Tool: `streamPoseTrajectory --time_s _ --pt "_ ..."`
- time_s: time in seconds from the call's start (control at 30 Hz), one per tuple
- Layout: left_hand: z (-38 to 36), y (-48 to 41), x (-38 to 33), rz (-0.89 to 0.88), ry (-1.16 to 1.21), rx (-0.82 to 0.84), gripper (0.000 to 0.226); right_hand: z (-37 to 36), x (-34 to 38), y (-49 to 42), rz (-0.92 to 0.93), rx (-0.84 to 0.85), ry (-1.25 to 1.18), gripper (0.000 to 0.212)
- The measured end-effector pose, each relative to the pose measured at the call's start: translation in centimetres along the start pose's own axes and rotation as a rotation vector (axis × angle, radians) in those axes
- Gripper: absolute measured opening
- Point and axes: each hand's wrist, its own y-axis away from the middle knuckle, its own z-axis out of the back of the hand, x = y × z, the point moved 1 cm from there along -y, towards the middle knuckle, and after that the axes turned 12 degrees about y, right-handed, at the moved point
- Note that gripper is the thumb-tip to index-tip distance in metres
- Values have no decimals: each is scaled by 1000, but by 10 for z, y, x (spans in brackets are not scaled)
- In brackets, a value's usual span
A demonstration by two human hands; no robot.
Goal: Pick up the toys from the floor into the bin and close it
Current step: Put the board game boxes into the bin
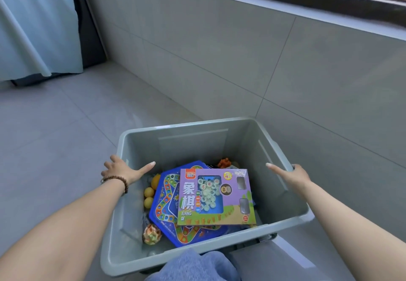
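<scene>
Bin (219, 124): grey plastic, open-topped, lower centre of the frame, on the tiled floor (55, 127) beside the wall (219, 50).
Left hand (123, 168): grips the bin's left rim; fingers (111, 160) curled over the outside, thumb inside.
Right hand (292, 174): grips the right rim likewise.
Contents: purple xiangqi box (216, 197) lying atop a blue board game (167, 206); yellow balls (149, 196) at left; orange toy (224, 162) behind.
Upper left: pale blue curtain (33, 28).
</scene>
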Motion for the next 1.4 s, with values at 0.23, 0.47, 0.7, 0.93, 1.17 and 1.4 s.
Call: streamPoseTrajectory --time_s 0.23,0.47,0.7,0.93,1.17,1.4 --pt "7 10 -12 -43 14 22 123 27 -15 20 8 -61 -118 69" --pt "-8 74 -93 -268 7 110 122 118 -74 73 -90 -205 -219 71" --pt "-78 183 -180 -469 6 314 128 213 -202 138 -228 -411 -340 69" --pt "-204 293 -216 -592 -50 524 126 262 -344 194 -369 -590 -448 51" --pt "-316 364 -237 -695 -154 615 131 264 -462 201 -542 -718 -563 45" --pt "-388 397 -249 -771 -237 656 126 245 -536 188 -623 -704 -600 44"
